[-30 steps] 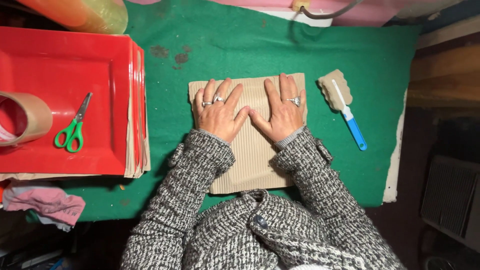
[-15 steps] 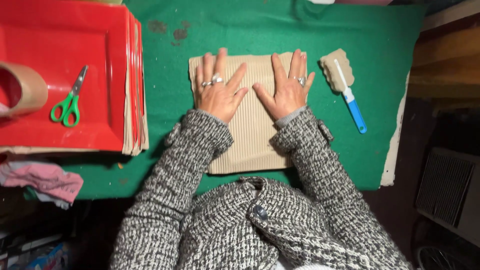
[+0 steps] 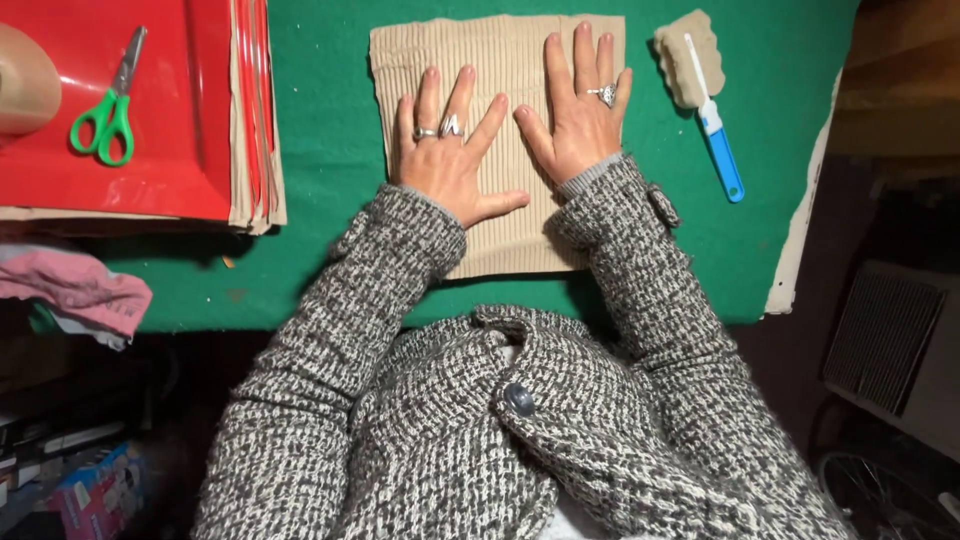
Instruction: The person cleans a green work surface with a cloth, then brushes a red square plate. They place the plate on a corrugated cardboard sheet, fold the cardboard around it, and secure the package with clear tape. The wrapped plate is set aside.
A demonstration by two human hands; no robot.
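A sheet of ribbed brown cardboard (image 3: 500, 50) lies flat on the green mat (image 3: 320, 120). My left hand (image 3: 450, 150) rests palm down on its left half, fingers spread, rings on two fingers. Beside it my right hand (image 3: 580, 105) also presses flat on the right half, with one ring. Neither hand holds anything. My grey tweed sleeves cover the sheet's lower corners.
A blue-handled tool with a tan sponge-like head (image 3: 700, 85) lies right of the cardboard. At left, a red tray (image 3: 190, 120) on a stack of cardboard carries green-handled scissors (image 3: 110, 105) and a tape roll (image 3: 25, 80). A pink cloth (image 3: 75, 290) lies below it.
The view has shifted so the cardboard and hands sit higher in the frame. Both hands stay flat on the sheet, fingers a little more spread.
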